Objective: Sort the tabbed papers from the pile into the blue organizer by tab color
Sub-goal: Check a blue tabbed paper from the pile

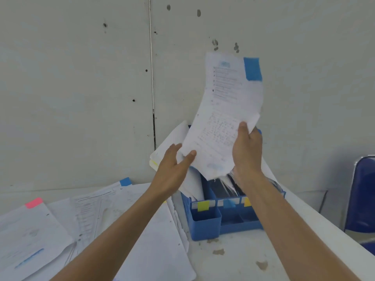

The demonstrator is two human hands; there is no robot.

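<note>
one blue-tabbed paper (223, 118) hung above the blue organizer (205, 226); right hand (246, 151) fingers gripped its edge, left hand (172, 169) fingers loose, thumb touching a corner. filing step; next probably needed lowering into the blue-labelled slot (229, 203).

White printed sheet (227, 118) bears blue tab (253, 68); organizer (205, 226) blue (yellow and blue labels); pile (81, 226) white, pink tab (33, 203).
</note>
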